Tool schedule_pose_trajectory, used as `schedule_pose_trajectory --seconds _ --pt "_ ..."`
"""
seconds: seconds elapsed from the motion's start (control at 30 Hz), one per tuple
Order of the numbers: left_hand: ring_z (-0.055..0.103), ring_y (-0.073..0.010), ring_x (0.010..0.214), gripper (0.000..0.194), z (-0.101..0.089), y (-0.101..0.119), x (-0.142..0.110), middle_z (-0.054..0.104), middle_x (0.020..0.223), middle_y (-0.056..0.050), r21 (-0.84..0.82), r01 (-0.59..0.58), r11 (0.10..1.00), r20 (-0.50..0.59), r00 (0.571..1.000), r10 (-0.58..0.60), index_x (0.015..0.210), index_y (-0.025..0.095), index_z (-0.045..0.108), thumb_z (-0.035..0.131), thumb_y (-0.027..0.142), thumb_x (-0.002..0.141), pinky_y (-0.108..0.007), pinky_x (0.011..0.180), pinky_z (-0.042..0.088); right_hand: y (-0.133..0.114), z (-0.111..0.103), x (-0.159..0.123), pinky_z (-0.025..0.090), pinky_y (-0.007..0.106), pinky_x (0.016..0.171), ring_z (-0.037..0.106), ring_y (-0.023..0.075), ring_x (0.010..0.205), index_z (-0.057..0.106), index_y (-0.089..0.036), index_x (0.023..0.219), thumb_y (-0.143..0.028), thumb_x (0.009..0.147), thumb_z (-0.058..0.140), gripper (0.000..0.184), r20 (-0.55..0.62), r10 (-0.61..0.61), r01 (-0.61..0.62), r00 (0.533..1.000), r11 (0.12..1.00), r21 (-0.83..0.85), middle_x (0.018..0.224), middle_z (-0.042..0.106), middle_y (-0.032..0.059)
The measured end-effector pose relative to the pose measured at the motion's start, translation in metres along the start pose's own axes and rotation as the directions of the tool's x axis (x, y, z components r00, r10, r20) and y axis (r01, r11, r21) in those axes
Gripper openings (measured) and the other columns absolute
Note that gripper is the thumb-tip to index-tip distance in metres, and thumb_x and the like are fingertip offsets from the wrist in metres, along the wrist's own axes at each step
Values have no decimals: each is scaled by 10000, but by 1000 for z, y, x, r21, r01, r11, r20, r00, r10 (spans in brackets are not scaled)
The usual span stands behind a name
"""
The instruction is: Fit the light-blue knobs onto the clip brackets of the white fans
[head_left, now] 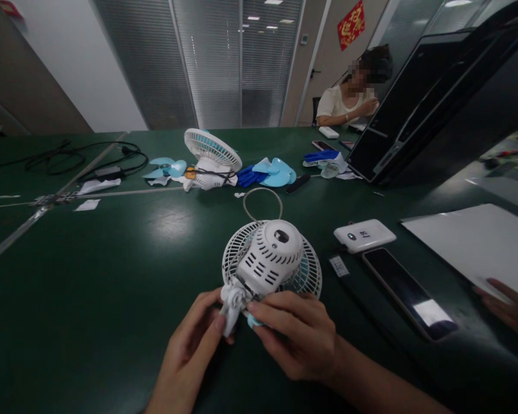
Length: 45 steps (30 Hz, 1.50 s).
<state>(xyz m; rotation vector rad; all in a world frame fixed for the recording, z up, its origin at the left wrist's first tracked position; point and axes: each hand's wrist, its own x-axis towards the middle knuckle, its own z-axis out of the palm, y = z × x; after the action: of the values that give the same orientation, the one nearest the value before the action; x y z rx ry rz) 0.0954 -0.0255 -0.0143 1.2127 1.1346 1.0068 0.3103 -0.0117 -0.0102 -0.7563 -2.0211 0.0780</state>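
A small white fan (270, 261) lies face down on the green table, its rounded motor housing upward and its slatted grille (314, 277) underneath. At the near end of the housing, my left hand (192, 339) is closed around a white plastic clip or bracket (232, 305). Just to the right, my right hand (300, 336) pinches a small light-blue knob (254, 321) against that bracket. Fingers partly hide where the knob meets the bracket. Beyond the housing arches a thin grey cable (262, 190).
Along the back lie another fan (211, 152), light-blue blades (274, 171) and blue gloves (322, 156). On the right are a phone (408, 293), a white device (365, 234), paper (475, 236) and another person's hand (511, 307). Behind a large black case (431, 98) sits a person (345, 103).
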Motion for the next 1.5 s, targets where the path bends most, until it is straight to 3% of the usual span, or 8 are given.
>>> schedule_pose_trajectory --seconds 0.3,0.63,0.73,0.87,1.03,1.17,1.3,1.5 --pt "628 -138 756 289 -5 -10 -2 654 1100 -21 -34 -4 999 -13 1000 4 1239 311 705 634 378 967 -244 702 547 2 1 -1 587 208 743 720 116 960 646 -140 1237 -92 942 615 300 45 -16 16 999 1000 8 1081 744 63" --pt "633 -150 761 306 -3 -8 0 672 1101 -42 -6 -36 999 -76 997 35 1237 302 732 649 384 953 -246 653 560 -4 -3 -2 577 202 697 705 94 851 695 -199 1225 -88 984 575 291 41 -67 72 997 991 -116 1039 725 32" --pt "626 -135 741 315 -3 -6 1 665 1075 -28 -2 -31 1000 -59 998 31 1257 327 724 654 370 954 -233 650 559 -3 -7 1 578 205 693 706 99 846 698 -193 1213 -72 982 563 294 28 -21 25 999 988 -155 1021 731 24" --pt "622 -139 771 292 -2 -3 0 661 1099 -23 3 -39 999 -61 997 39 1233 351 738 657 369 953 -223 650 552 -4 -11 6 562 220 597 690 104 748 674 -115 1244 -111 1025 491 286 153 -148 159 977 985 -61 934 726 43" --pt "617 -131 741 338 -1 -3 0 647 1086 -19 26 -49 998 -25 998 50 1295 366 703 649 350 962 -228 654 539 -5 -12 8 576 180 703 712 91 830 712 -162 1164 -53 983 554 264 0 -13 13 1000 988 -154 953 737 19" --pt "621 -145 791 335 -1 -2 -1 648 1126 -19 20 -64 998 -33 997 65 1296 388 699 637 344 969 -224 648 529 -5 -15 9 578 207 639 713 107 798 672 -88 1230 -120 1040 452 292 182 -175 184 967 983 -29 967 740 59" --pt "628 -148 815 344 1 -1 -2 655 1062 -16 20 -96 995 1 995 96 1297 395 697 652 330 962 -229 703 530 -6 -13 10 571 171 733 722 86 905 688 -134 1184 -68 1022 477 274 80 -48 59 996 989 -137 1000 757 36" --pt "619 -135 799 338 3 -3 -2 651 1037 -14 -11 -116 993 1 993 116 1284 399 698 657 320 958 -205 673 518 -5 -8 9 555 185 710 724 79 893 685 -143 1204 -70 1015 516 264 72 -36 45 997 990 -131 997 756 25"
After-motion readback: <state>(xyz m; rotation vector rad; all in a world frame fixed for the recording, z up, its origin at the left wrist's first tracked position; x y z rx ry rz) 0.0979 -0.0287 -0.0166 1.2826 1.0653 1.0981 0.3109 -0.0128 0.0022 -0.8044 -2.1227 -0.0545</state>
